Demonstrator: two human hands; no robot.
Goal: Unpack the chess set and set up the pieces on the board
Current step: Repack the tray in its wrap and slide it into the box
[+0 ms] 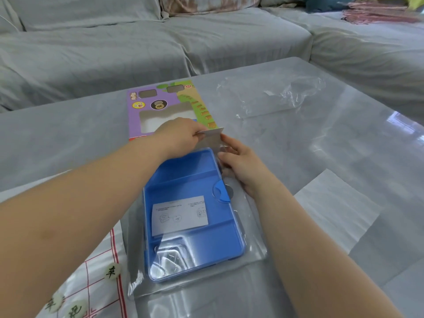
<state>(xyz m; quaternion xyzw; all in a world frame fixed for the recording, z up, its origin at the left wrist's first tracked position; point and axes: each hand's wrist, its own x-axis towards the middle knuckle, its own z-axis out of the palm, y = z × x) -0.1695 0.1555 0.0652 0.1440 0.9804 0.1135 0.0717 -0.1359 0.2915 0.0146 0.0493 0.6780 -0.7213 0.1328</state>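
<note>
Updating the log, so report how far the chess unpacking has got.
Done: the blue case lies outside the purple box, and three pieces sit on the board. In hand: the case is in its clear bag; the left hand pinches the bag's flap, the right hand touches the bag. Left: freeing and opening the case, placing the remaining pieces.

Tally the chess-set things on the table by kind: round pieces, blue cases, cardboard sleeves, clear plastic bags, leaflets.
Round pieces: 3
Blue case: 1
Cardboard sleeve: 1
Clear plastic bags: 2
Leaflet: 1
Total: 8
</note>
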